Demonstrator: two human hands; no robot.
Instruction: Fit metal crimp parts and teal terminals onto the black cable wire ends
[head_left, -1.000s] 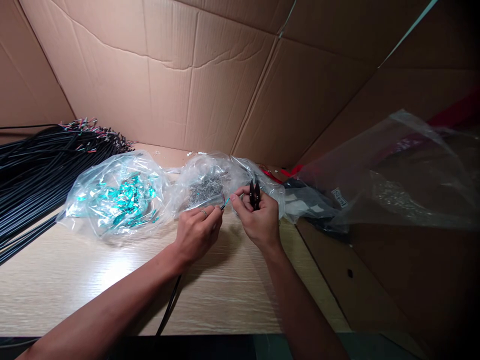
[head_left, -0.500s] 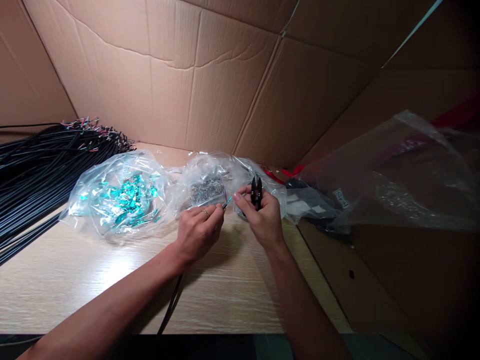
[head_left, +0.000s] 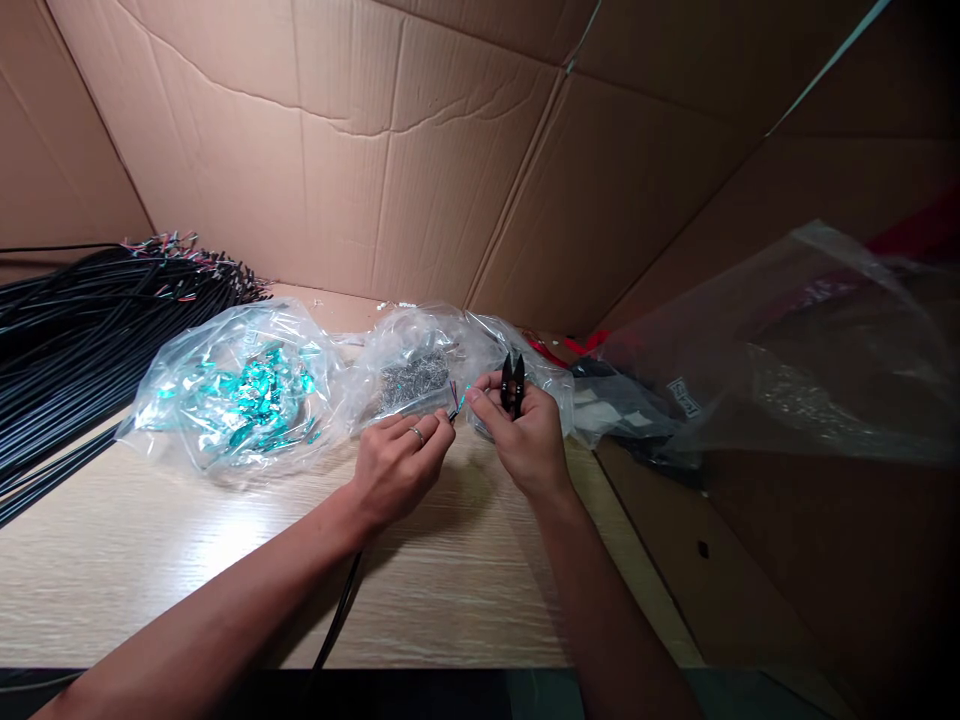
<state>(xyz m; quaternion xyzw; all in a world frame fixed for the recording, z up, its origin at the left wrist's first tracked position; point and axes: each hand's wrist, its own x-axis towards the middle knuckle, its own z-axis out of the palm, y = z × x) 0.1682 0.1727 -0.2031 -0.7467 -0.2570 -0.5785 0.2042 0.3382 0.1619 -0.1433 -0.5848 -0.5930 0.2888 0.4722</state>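
Observation:
My left hand (head_left: 396, 468) is closed around the end of a black cable (head_left: 339, 612) that runs back under my forearm. Thin coloured wire tips (head_left: 455, 401) stick out past its fingertips. My right hand (head_left: 523, 435) is closed on small black snips (head_left: 513, 382), blades pointing up, and its forefinger and thumb touch the wire tips. Both hands hover over the wooden table (head_left: 150, 560), just in front of a clear bag of small grey metal parts (head_left: 420, 370).
A clear bag of teal pieces (head_left: 240, 395) lies to the left. A big bundle of black cables (head_left: 67, 330) with stripped coloured ends fills the far left. Crumpled plastic bags (head_left: 787, 350) sit on the right. Cardboard walls (head_left: 390, 150) close the back and right.
My hands barely shift. The wire tips now stand out a little farther from my left fingers, and my right fingertips have closed in on them.

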